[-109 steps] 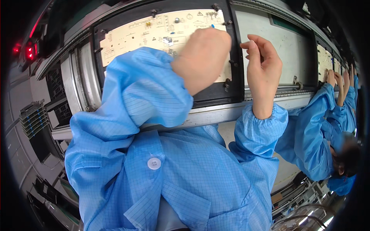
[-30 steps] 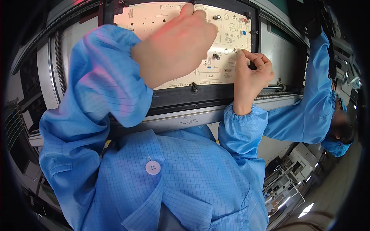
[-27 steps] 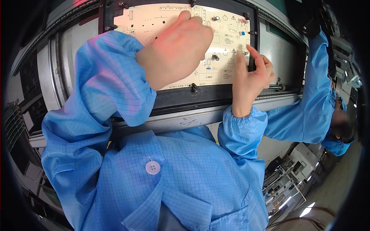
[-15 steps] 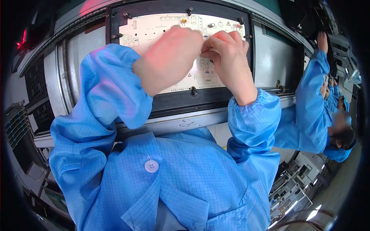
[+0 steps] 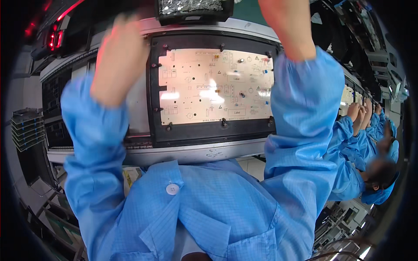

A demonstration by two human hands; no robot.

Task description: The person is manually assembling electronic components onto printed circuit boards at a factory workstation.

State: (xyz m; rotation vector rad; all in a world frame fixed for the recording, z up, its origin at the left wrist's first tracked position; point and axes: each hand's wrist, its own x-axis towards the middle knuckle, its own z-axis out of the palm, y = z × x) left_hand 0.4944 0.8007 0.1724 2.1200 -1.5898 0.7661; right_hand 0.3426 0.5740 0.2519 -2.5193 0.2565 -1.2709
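A cream printed circuit board [image 5: 187, 98] with several small components sits in a black frame carrier [image 5: 187, 137], held by dark clamps round its edge. My left hand [image 5: 122, 58] is raised past the carrier's upper left corner, smeared by motion, so its fingers do not show clearly. Above the carrier's upper right corner stretches my right hand [image 5: 289, 19]; its fingers lie beyond the picture's top edge. Neither hand touches the board. On the board are a small capacitor [image 5: 242, 94] and a yellow component [image 5: 216, 57].
Beyond the carrier stands a black bin [image 5: 196, 18] heaped with shiny small parts. The carrier rests on a metal rail conveyor [image 5: 209, 154]. Red lights [image 5: 55, 40] glow at the far left, above a stacked rack [image 5: 28, 128]. Co-workers in blue [image 5: 348, 174] work along the line at right.
Both hands have left the board and moved away from me, the left to the far left, the right to the far right. The view has shifted, showing the whole board and the bin.
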